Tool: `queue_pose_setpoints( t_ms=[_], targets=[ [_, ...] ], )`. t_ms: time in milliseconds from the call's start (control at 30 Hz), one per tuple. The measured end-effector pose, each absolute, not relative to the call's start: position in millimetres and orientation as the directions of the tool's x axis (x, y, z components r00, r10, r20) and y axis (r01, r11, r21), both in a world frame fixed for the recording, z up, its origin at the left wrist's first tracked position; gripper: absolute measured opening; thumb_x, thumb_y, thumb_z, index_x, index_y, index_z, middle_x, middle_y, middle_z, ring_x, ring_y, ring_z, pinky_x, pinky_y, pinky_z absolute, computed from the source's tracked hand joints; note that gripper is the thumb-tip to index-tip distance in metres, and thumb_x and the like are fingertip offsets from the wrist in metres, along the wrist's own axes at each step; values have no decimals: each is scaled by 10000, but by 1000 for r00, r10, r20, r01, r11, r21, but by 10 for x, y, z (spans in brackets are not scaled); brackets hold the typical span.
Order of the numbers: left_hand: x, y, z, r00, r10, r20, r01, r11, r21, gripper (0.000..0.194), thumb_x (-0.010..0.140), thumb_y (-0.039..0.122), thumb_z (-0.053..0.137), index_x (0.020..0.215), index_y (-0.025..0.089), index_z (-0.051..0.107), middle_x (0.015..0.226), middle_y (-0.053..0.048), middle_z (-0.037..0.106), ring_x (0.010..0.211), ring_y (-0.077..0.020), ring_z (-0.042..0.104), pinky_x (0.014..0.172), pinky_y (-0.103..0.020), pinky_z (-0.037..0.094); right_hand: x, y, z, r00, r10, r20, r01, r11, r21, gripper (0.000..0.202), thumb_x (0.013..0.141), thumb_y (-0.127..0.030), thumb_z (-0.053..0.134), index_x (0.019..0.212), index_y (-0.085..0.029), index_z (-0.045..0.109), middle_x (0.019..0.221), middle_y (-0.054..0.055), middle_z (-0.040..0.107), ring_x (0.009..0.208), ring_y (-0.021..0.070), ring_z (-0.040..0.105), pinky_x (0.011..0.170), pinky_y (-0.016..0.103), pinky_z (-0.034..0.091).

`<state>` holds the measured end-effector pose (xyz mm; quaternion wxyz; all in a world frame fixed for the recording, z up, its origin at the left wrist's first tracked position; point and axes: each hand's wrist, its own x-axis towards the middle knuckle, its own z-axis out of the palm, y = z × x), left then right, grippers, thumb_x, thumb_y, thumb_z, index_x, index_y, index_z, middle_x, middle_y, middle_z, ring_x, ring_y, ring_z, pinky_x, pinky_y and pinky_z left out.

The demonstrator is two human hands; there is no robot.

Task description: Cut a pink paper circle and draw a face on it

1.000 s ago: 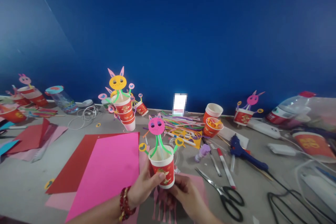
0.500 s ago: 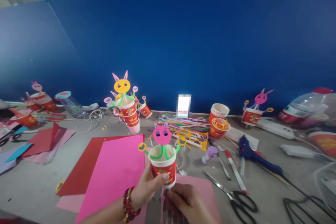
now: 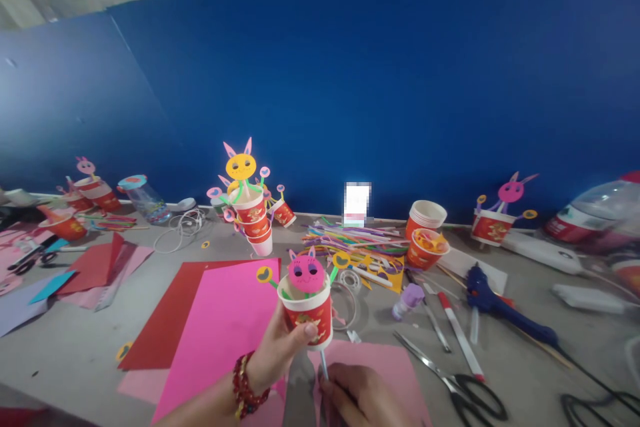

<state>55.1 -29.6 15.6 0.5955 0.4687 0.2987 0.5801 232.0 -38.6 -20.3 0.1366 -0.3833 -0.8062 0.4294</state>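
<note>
A red paper cup (image 3: 311, 315) with a white rim is gripped in my left hand (image 3: 280, 350), thumb across its front and a beaded bracelet at the wrist. A bright pink paper face (image 3: 306, 273) with small ears sits low in the cup's mouth. Round yellow paper discs (image 3: 265, 274) stick out on green strips at both sides. From the cup's bottom comes a thin white stick (image 3: 324, 364), its lower end pinched by the fingers of my right hand (image 3: 357, 392). Pink paper sheets (image 3: 395, 367) lie under my right hand.
Scissors (image 3: 453, 380), a red-capped marker (image 3: 460, 337), a glue stick (image 3: 409, 300) and a blue glue gun (image 3: 510, 313) lie to the right. Pink card (image 3: 225, 320) is at left. Colourful pipe cleaners (image 3: 350, 235), stacked cups (image 3: 425, 213) and finished cup figures (image 3: 250, 213) stand behind.
The stick now shows longer below the cup, as my right hand has moved down. The pink face has sunk from above the rim into the cup. The view has shifted slightly left.
</note>
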Motion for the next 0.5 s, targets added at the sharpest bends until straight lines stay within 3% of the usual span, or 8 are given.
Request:
queue_pose_setpoints(
  t_ms=[333, 500],
  targets=[
    [725, -428, 57, 227, 970, 91, -338, -9, 941, 563, 752, 512, 752, 1150, 152, 583, 1005, -124, 695, 911, -259, 656, 814, -369, 514, 2372, -345, -112, -603, 797, 37, 248, 232, -941, 387, 980, -465, 381, 831, -181, 597, 711, 15, 601, 636, 153, 527, 619, 227, 406],
    [696, -387, 42, 180, 980, 86, -357, -16, 934, 570, 755, 497, 753, 1182, 161, 577, 1036, -127, 691, 922, -267, 658, 813, -377, 521, 2372, -359, -129, -613, 790, 14, 329, 272, -904, 358, 984, -405, 378, 817, -179, 600, 764, 31, 635, 682, 162, 552, 647, 232, 402]
  ],
)
